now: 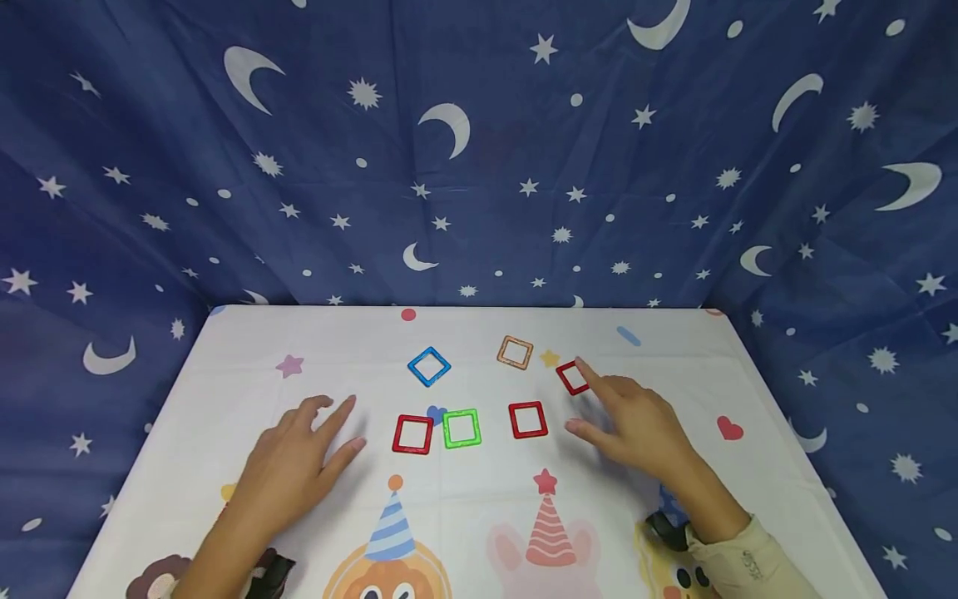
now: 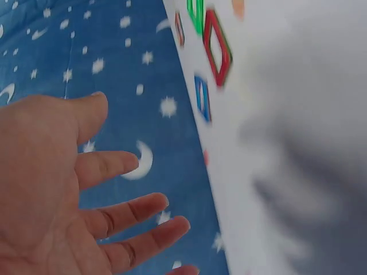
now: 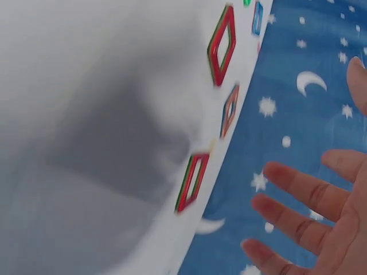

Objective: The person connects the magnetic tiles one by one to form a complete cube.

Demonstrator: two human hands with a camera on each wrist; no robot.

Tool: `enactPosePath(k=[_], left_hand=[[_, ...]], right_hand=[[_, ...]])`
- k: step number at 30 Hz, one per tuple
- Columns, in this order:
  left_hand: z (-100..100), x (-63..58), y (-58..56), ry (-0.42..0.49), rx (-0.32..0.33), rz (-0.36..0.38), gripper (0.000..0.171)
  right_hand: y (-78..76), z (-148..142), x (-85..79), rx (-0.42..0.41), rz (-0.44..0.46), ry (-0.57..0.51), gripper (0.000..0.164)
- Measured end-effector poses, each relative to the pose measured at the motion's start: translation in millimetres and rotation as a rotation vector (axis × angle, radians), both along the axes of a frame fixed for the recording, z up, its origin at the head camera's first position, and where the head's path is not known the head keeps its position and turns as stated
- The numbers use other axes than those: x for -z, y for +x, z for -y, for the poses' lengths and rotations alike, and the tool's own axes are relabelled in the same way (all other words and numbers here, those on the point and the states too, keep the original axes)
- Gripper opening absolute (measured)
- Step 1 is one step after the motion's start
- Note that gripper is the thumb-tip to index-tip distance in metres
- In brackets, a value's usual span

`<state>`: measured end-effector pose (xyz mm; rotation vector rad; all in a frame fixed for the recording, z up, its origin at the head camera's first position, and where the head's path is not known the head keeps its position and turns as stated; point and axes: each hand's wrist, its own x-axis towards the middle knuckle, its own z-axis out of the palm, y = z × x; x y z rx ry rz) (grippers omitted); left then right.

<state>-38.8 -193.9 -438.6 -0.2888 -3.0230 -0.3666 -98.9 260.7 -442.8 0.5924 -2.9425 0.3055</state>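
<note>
A small red square plastic frame [image 1: 573,377] lies flat on the bench [image 1: 748,391], just beyond the fingertips of the right hand [image 1: 636,424], whose grip is spread wide and empty. The left hand [image 1: 295,462], likewise spread and empty, is held well apart.

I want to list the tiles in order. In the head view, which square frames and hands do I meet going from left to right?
left hand → left red frame → blue frame → green frame → orange frame → middle red frame → right red frame → right hand
</note>
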Motion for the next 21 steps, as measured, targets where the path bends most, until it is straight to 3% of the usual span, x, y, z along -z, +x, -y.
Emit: enactPosePath(k=[9, 16, 21], left_hand=[[-43.0, 26.5, -16.9, 0.186, 0.035, 0.110, 0.053], [-56.0, 37.7, -29.8, 0.223, -0.005, 0.189, 0.054], [-59.1, 42.3, -35.2, 0.235, -0.019, 0.203, 0.054]], right_hand=[[-9.1, 35.4, 12.7, -0.131, -0.009, -0.045, 0.077], [-19.8, 59.5, 22.3, -0.171, 0.074, -0.031, 0.070], [-26.0, 77.8, 29.1, -0.224, 0.088, -0.047, 0.067]])
